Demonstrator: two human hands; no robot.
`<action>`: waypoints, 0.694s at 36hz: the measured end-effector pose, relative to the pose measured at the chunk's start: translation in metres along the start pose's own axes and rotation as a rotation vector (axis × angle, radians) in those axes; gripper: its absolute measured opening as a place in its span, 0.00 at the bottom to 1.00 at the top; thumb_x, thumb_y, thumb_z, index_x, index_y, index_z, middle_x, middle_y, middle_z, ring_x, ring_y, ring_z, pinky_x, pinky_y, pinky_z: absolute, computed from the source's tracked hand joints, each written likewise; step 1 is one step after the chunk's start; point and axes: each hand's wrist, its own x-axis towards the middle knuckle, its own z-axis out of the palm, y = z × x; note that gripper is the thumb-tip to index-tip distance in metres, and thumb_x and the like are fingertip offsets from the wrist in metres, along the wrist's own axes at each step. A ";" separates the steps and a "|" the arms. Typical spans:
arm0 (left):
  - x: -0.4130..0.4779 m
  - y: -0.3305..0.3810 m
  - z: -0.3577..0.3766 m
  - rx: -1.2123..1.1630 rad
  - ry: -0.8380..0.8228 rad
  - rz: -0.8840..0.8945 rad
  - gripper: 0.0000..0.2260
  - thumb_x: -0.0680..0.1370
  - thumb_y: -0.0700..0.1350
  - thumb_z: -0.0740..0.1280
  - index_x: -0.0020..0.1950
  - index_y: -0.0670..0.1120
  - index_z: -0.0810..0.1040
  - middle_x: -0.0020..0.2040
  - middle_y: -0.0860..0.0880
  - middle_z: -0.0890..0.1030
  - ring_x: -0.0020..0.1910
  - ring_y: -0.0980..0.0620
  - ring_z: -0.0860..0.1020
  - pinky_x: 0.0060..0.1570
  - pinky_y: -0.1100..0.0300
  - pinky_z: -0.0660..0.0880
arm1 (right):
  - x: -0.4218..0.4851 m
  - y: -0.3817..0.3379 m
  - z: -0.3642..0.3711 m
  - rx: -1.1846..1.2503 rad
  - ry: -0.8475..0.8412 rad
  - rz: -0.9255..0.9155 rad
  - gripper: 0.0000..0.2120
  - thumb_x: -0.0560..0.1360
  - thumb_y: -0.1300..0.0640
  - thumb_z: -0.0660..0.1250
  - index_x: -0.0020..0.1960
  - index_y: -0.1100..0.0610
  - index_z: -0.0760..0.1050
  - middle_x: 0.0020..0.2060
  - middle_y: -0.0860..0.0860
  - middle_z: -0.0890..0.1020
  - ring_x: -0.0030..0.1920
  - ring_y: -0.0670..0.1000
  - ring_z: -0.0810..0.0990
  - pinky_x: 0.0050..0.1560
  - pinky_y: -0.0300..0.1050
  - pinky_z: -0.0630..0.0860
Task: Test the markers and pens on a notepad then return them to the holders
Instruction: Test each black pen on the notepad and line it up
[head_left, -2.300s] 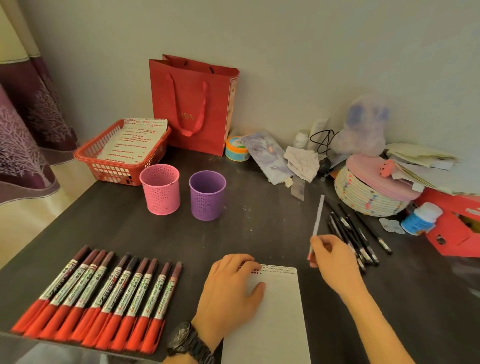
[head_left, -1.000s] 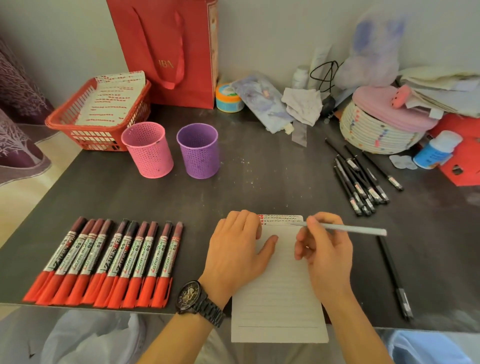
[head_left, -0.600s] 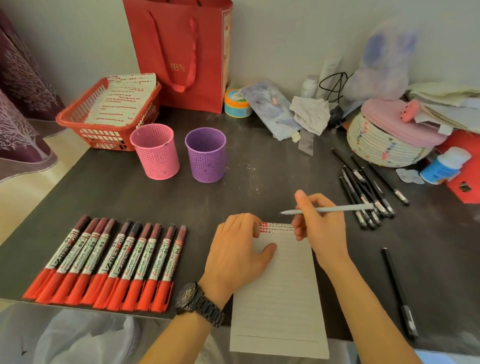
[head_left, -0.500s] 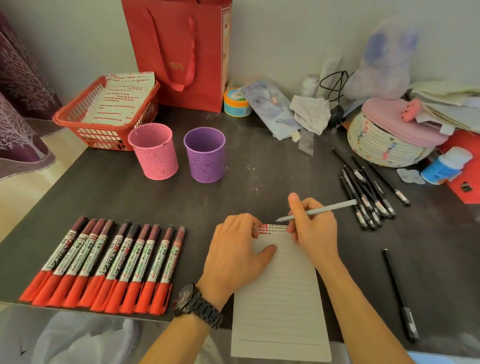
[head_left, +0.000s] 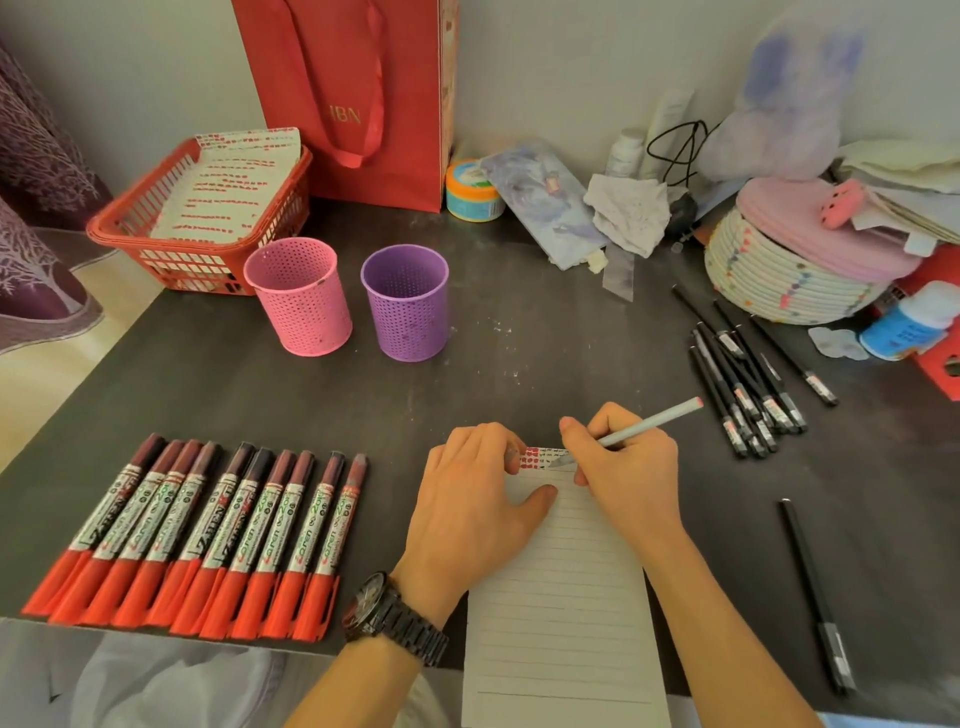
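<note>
Since half a second back your right hand (head_left: 623, 467) has dropped, and the white pen (head_left: 644, 426) that was hanging over the pad now has its tip down on the top strip of the notepad (head_left: 561, 597), right beside the little red and dark test marks already there. Fingers are wrapped round the barrel in a normal writing grip, with the back end pointing off toward 2 o'clock. Your left hand (head_left: 472, 499) lies flat with loose fingers, pinning the pad's top left corner to the table (head_left: 519, 353).

Tips for this bit, just my take: keep that left palm down so the pad doesn't skate, make one short stroke in the bare gap rather than over old marks, and go light so you can tell if ink really flows.

From the pad, the red markers (head_left: 208, 535) sit in a row at 9 o'clock, the black pens (head_left: 743, 384) are bunched at 2 o'clock with one loose black pen (head_left: 815, 597) at 3 o'clock, and the pink holder (head_left: 298, 301) and purple holder (head_left: 405, 304) stand at 11 o'clock. Nothing shows sticking out of either holder, so I'd guess you're early on.
</note>
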 end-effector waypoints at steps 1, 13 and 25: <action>0.000 0.000 0.000 0.002 -0.001 -0.001 0.18 0.70 0.64 0.67 0.41 0.60 0.57 0.47 0.63 0.74 0.49 0.62 0.67 0.48 0.65 0.61 | 0.000 0.000 0.000 -0.004 -0.003 0.000 0.15 0.75 0.56 0.73 0.32 0.57 0.74 0.22 0.51 0.79 0.24 0.43 0.79 0.31 0.29 0.73; 0.001 0.000 0.000 0.018 -0.013 -0.004 0.18 0.70 0.64 0.67 0.42 0.60 0.59 0.48 0.64 0.74 0.49 0.62 0.67 0.49 0.66 0.61 | 0.000 -0.001 0.001 -0.027 -0.008 0.017 0.15 0.75 0.58 0.72 0.32 0.57 0.73 0.22 0.50 0.79 0.25 0.44 0.81 0.29 0.31 0.74; 0.001 -0.002 0.002 0.011 -0.017 -0.009 0.17 0.70 0.65 0.67 0.42 0.60 0.60 0.47 0.65 0.74 0.49 0.62 0.67 0.48 0.70 0.62 | 0.000 0.000 0.001 -0.027 0.005 0.007 0.15 0.75 0.60 0.72 0.31 0.56 0.72 0.22 0.49 0.79 0.25 0.43 0.80 0.29 0.30 0.73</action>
